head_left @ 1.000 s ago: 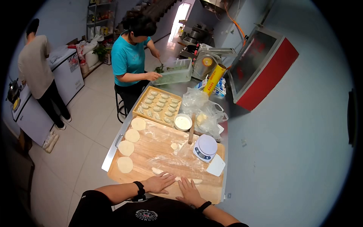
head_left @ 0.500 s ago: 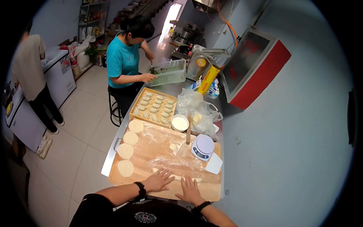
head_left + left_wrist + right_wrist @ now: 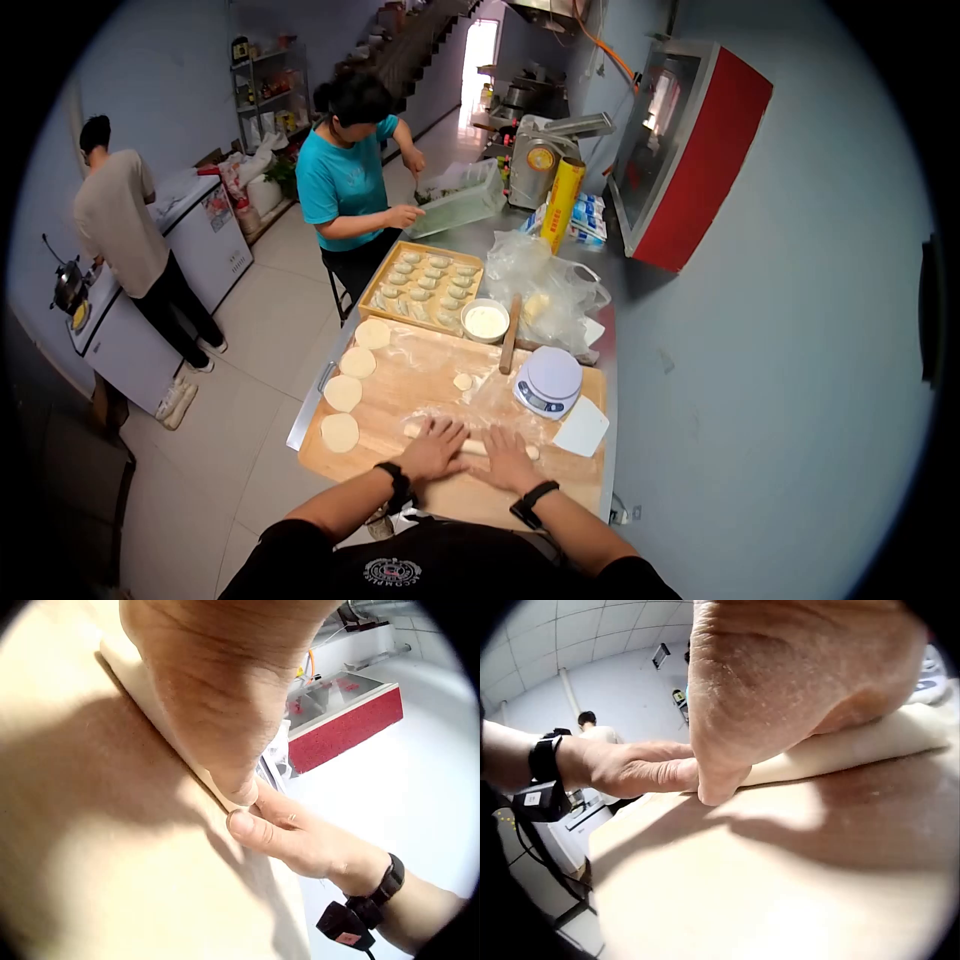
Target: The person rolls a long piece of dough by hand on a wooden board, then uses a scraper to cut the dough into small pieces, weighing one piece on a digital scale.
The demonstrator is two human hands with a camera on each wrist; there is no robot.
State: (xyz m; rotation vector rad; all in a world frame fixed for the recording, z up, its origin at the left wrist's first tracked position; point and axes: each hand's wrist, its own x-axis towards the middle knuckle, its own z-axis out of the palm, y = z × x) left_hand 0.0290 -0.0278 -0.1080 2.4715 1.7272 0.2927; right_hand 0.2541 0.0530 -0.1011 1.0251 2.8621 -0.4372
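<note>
A long rope of dough (image 3: 847, 754) lies across the near part of the wooden board (image 3: 400, 390). My left hand (image 3: 434, 452) rests palm down over its left part, fingers extended forward. Close beside it my right hand (image 3: 508, 462) presses on the right part with its fingers spread. In the head view the dough's right end (image 3: 532, 453) shows past the right hand, while much of its middle is hidden beneath both hands. The left wrist view shows the two thumbs nearly meeting. Several flat dough rounds (image 3: 343, 393) line the board's left side, and a small dough piece (image 3: 462, 382) sits mid-board.
Beyond the board are a tray (image 3: 370, 306) of dumplings, a bowl of flour (image 3: 486, 320), a rolling pin (image 3: 511, 335) and plastic bags (image 3: 530, 270). A scale (image 3: 550, 378) and white scraper (image 3: 582, 428) lie right. One person (image 3: 350, 180) works at a plastic bin (image 3: 460, 205); another stands far left.
Both hands have moved forward on the board with the dough rope beneath them, and they now sit closer together. The head view has shifted. The seated person keeps a hand in the bin.
</note>
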